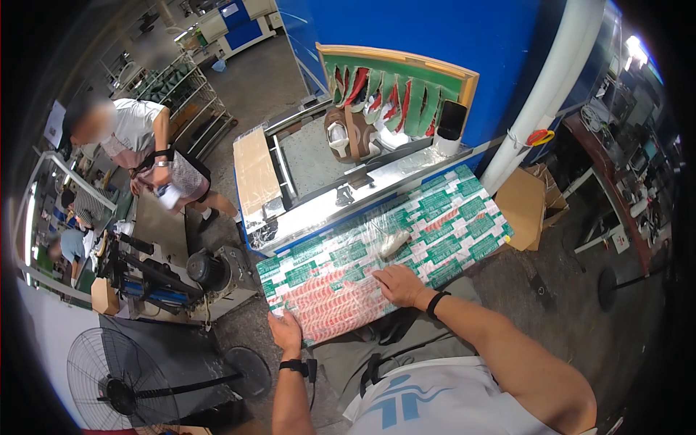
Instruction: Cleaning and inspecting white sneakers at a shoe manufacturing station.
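Observation:
A tabletop (333, 308) covered in green, white and red patterned sheet under clear plastic lies across my front. My left hand (287, 331) rests at its near left corner, fingers apart and holding nothing that I can see. Farther right, my right hand (401, 285) lies on the covered top with its fingers extended, palm down. Just beyond those fingers sits a small pale grey lump (394, 244), its kind unclear. Behind the tabletop, a brown and white shoe (351, 138) is on a metal-framed conveyor (312, 163).
A wooden-framed panel (397, 58) with hanging green and red strips stands behind the shoe, with a dark phone-like object (451, 119) at its right. A white pipe (536, 94) and cardboard box (520, 206) are right. Left are a fan (119, 391), a motor (210, 270) and another person (148, 145).

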{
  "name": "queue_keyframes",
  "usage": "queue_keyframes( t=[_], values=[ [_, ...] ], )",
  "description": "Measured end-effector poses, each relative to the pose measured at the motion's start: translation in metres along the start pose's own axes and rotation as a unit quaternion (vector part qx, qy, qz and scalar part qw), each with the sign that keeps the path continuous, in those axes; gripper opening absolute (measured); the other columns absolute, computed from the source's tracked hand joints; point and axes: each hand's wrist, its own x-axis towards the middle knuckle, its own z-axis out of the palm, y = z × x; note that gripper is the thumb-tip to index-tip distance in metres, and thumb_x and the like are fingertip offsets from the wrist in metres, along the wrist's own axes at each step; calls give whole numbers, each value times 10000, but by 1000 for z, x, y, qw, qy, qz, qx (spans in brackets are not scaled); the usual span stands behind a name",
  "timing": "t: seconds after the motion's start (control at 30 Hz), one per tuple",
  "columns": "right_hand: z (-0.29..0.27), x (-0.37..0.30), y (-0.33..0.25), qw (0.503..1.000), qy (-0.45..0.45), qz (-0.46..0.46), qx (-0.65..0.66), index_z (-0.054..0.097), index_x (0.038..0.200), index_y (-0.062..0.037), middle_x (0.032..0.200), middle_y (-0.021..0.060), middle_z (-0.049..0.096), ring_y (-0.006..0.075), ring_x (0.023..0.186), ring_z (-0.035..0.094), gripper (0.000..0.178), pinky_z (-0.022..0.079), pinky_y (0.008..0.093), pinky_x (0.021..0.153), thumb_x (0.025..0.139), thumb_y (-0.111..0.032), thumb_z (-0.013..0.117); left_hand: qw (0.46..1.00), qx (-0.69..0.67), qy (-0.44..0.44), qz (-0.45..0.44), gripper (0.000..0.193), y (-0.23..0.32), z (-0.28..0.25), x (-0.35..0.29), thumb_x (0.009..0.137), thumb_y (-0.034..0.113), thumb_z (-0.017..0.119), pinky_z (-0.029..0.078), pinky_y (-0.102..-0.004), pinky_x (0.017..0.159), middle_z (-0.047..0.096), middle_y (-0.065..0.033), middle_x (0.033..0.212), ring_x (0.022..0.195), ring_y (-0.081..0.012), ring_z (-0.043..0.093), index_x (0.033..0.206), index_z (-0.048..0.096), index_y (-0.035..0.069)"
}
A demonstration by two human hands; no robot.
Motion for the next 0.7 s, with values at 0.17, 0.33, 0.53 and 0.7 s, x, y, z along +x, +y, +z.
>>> queue_keyframes(
  t=[0.17, 0.33, 0.53, 0.7],
  values=[
    [5, 9, -9, 999, 35, -6, 17, 694, 1354, -81, 1006, 120, 687, 355, 926, 676, 361, 530, 492, 839, 1008, -185, 678, 1000, -9, -2, -7, 740, -24, 6, 23, 1075, 375, 660, 462, -550, 1198, 597, -331, 1527, 1428, -503, 582, 1635, 459, -63],
    [-21, 71, -3, 972, 70, 86, 208, 802, 1130, -81, 1003, 151, 785, 380, 897, 756, 165, 603, 489, 802, 1038, -124, 672, 985, -15, 72, 155, 796, 4, 26, 42, 1023, 331, 702, 299, -591, 1304, 439, -356, 1628, 1530, -532, 406, 1647, 418, -73],
    [-90, 279, 65, 975, 196, 49, 92, 779, 1169, -85, 1081, 179, 754, 406, 997, 740, 188, 591, 482, 887, 1008, -81, 682, 975, 135, 155, 82, 780, 29, 54, 40, 1045, 371, 657, 230, -649, 1312, 397, -367, 1620, 1512, -540, 377, 1668, 408, -27],
    [-89, 355, 215, 945, 142, 269, -124, 539, 1491, 68, 1314, 349, 710, 483, 1261, 699, 694, 561, 528, 1075, 951, -292, 783, 981, 144, 116, 59, 786, 56, 56, 38, 1049, 357, 626, 209, -676, 1311, 377, -365, 1627, 1538, -530, 345, 1689, 367, -18]
  ],
)
